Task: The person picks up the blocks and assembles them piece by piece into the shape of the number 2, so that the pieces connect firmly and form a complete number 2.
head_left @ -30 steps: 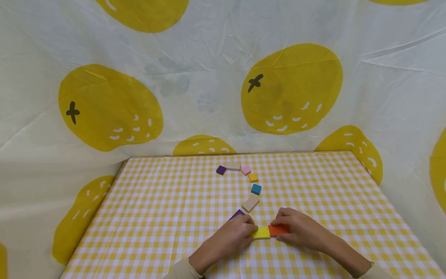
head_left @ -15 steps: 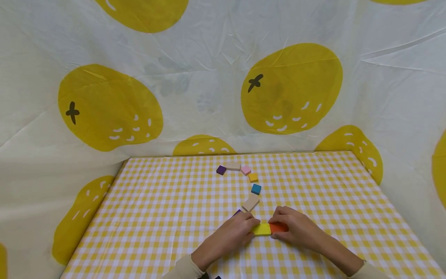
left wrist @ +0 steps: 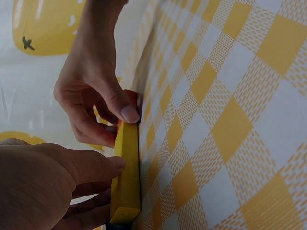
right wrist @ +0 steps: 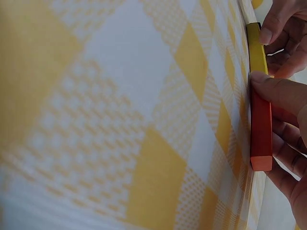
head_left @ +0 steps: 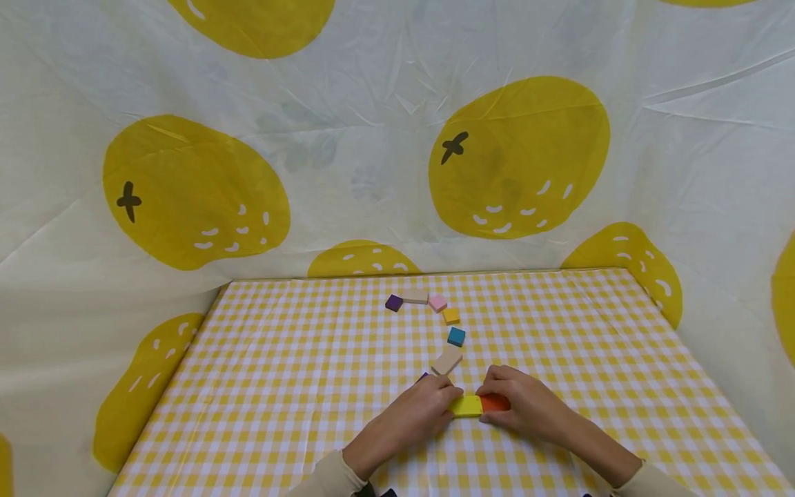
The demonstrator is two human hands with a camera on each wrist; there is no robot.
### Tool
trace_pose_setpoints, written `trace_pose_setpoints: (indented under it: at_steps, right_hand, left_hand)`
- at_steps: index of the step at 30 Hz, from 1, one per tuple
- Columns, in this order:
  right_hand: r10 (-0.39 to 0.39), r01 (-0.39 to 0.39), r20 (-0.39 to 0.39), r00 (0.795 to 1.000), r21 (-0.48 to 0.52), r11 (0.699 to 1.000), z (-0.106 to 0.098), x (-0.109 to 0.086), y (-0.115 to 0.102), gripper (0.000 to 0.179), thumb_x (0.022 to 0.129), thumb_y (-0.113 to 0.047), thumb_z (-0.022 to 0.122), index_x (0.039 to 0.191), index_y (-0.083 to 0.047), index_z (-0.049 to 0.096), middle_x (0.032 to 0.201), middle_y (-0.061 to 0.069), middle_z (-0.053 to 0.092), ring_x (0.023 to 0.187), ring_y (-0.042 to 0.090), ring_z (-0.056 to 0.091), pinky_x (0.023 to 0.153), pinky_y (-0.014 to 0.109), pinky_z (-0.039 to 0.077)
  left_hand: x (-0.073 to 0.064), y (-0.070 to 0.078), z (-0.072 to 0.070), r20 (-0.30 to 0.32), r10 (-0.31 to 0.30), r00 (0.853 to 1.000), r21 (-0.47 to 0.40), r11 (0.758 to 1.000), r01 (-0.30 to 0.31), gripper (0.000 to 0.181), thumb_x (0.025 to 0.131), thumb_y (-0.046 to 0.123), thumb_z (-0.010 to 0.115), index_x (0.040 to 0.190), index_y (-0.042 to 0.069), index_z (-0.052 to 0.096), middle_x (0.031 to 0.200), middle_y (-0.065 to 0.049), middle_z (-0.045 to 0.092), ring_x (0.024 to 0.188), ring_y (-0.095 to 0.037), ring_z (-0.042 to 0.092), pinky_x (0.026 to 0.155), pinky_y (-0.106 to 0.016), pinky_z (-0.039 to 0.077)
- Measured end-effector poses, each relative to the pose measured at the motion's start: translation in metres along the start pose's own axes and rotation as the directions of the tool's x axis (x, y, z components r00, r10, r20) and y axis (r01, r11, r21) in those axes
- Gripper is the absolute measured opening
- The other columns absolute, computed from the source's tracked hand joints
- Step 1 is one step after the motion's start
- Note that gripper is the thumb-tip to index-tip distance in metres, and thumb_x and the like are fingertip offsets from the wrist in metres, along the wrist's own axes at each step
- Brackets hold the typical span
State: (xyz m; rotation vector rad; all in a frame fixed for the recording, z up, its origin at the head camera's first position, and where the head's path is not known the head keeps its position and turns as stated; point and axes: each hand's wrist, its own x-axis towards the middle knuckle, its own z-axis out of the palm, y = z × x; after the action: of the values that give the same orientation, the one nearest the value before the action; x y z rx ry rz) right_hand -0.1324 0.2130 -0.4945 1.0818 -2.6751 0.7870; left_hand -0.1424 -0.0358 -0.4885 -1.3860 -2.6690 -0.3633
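Note:
My left hand [head_left: 415,408] pinches a flat yellow block [head_left: 466,406] between thumb and fingers. To its right, my right hand [head_left: 526,402] grips a red-orange block [head_left: 495,402] the same way. The two blocks lie end to end on the checked cloth. In the left wrist view the yellow block [left wrist: 125,177] shows its long side, with the right hand's thumb at its far end. Seen from the right wrist, the red block [right wrist: 261,127] has the thumb near the joint with the yellow one. A purple block [head_left: 424,377] is mostly hidden behind the left hand.
A curved row runs up the cloth: a plain wooden block [head_left: 447,360], a blue block [head_left: 456,336], an orange-yellow block [head_left: 450,316], a pink block [head_left: 437,303], another wooden block [head_left: 415,296] and a dark purple block [head_left: 394,303]. A fruit-print curtain [head_left: 366,172] hangs behind.
Both hands and the yellow and red blocks have slid slightly away from me, towards the row. The left hand now covers more of the purple block. The other blocks stay put.

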Motion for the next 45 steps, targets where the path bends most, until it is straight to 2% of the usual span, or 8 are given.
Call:
trace_pose_setpoints:
  at_steps: [11, 17, 30, 45]
  right_hand:
    - [0.023, -0.023, 0.013, 1.0, 0.001, 1.0, 0.0002, 0.0003, -0.0005, 0.028, 0.078, -0.027, 0.089, 0.101, -0.016, 0.077, 0.099, -0.012, 0.057, 0.083, -0.001, 0.049, 0.067, 0.019, 0.047]
    - [0.068, -0.07, 0.045, 0.997, 0.045, 0.997, -0.0017, -0.0002, 0.0012, 0.032, 0.078, -0.031, 0.086, 0.104, -0.015, 0.077, 0.099, -0.013, 0.059, 0.084, 0.0, 0.05, 0.07, 0.021, 0.048]
    - [0.056, -0.057, 0.019, 0.998, 0.047, 0.997, -0.0015, 0.0018, -0.0016, 0.027, 0.076, -0.024, 0.09, 0.099, -0.016, 0.077, 0.097, -0.014, 0.057, 0.084, -0.001, 0.049, 0.068, 0.02, 0.048]
    - [0.08, -0.082, 0.047, 0.996, 0.04, 0.996, -0.0034, 0.0025, -0.0028, 0.026, 0.078, -0.028, 0.089, 0.098, -0.018, 0.076, 0.096, -0.015, 0.056, 0.084, 0.0, 0.05, 0.068, 0.02, 0.047]
  left_hand:
    - [0.0011, 0.0002, -0.0003, 0.027, -0.017, 0.999, -0.001, 1.0, 0.017, 0.031, 0.091, 0.019, 0.078, 0.12, 0.012, 0.072, 0.11, 0.001, 0.066, 0.098, -0.008, 0.061, 0.086, -0.016, 0.05]
    - [0.0016, -0.0002, -0.0009, 0.027, -0.009, 1.0, -0.014, 1.0, 0.01, 0.026, 0.091, 0.018, 0.078, 0.116, 0.012, 0.074, 0.107, 0.002, 0.065, 0.094, -0.006, 0.06, 0.082, -0.014, 0.049]
    - [0.0031, -0.0019, 0.0012, 0.005, 0.023, 1.0, 0.007, 1.0, -0.023, 0.022, 0.092, 0.018, 0.077, 0.113, 0.012, 0.074, 0.104, 0.001, 0.065, 0.091, -0.006, 0.06, 0.08, -0.014, 0.048]
    - [0.001, -0.0007, -0.0019, -0.006, 0.012, 1.0, 0.004, 1.0, -0.012, 0.031, 0.091, 0.019, 0.078, 0.12, 0.014, 0.072, 0.108, 0.001, 0.066, 0.093, -0.006, 0.06, 0.08, -0.016, 0.05]
